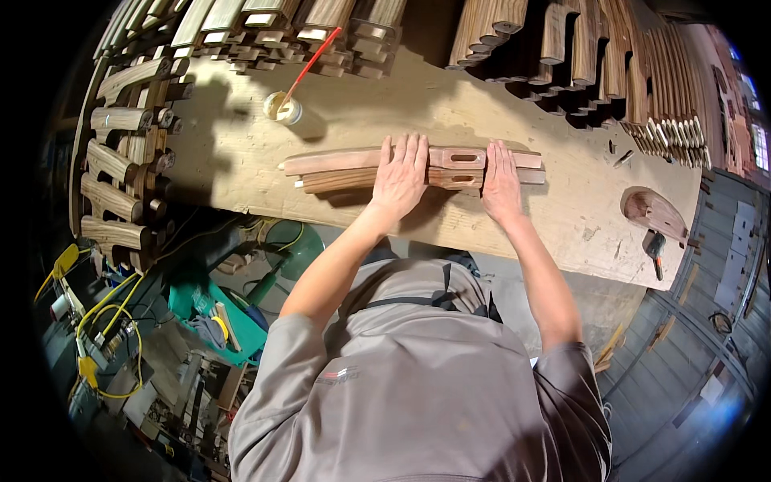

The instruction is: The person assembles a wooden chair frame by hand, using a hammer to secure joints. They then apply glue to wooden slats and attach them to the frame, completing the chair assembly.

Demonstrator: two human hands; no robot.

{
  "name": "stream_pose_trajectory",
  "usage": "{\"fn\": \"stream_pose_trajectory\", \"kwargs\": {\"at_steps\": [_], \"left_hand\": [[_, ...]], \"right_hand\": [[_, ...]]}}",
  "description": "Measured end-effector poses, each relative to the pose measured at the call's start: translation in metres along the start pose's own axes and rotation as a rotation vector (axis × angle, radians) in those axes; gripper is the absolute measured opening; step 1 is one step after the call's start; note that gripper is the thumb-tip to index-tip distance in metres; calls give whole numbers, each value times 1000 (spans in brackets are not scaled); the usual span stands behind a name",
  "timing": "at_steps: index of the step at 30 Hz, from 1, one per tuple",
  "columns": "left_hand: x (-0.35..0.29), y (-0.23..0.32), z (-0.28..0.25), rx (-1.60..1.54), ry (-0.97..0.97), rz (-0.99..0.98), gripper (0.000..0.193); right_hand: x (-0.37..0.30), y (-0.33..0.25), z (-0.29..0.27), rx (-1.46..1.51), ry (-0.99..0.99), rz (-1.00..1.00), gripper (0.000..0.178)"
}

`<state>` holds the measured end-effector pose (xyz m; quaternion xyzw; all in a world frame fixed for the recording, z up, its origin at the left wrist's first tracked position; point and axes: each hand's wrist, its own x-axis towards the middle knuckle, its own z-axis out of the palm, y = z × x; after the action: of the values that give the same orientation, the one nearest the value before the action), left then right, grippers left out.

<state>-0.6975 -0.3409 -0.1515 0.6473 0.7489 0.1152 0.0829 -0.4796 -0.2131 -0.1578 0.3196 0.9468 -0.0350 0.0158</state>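
Note:
Two long curved wooden rails (337, 170) lie side by side on the pale workbench (241, 153), each with a slotted mortise near the middle (463, 158). My left hand (401, 177) lies flat across both rails, fingers spread and pointing away from me. My right hand (501, 181) rests flat on the rails just right of the mortises, fingers together. Neither hand grips anything; both press down on the wood.
A glue jar (283, 108) with a red-handled brush stands at the bench's back left. Stacks of shaped wooden parts line the left (120, 169) and back (578, 48). A curved wood piece (654, 213) and a small tool (656, 249) lie at right. Tools and cables clutter the floor (120, 329).

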Motion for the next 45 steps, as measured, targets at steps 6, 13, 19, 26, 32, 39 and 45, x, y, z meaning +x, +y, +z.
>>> {"fn": "stream_pose_trajectory", "kwargs": {"at_steps": [6, 13, 19, 26, 32, 39, 45], "left_hand": [[-8, 3, 6, 67, 101, 5, 60], [-26, 3, 10, 65, 135, 74, 59], [-34, 5, 15, 101, 160, 76, 60], [-32, 9, 16, 100, 199, 47, 57], [-30, 10, 13, 81, 225, 52, 56], [-33, 8, 11, 102, 248, 62, 54], [-41, 6, 14, 71, 293, 103, 49]], "right_hand": [[11, 5, -19, 127, -117, -7, 96], [27, 24, -39, 302, -288, -48, 109], [32, 35, -38, 348, -349, -54, 116], [30, 37, -35, 331, -307, -95, 112], [21, 37, -29, 368, -255, -76, 106], [14, 30, -28, 447, -160, -96, 98], [3, 27, -25, 476, -89, -83, 92]]}}
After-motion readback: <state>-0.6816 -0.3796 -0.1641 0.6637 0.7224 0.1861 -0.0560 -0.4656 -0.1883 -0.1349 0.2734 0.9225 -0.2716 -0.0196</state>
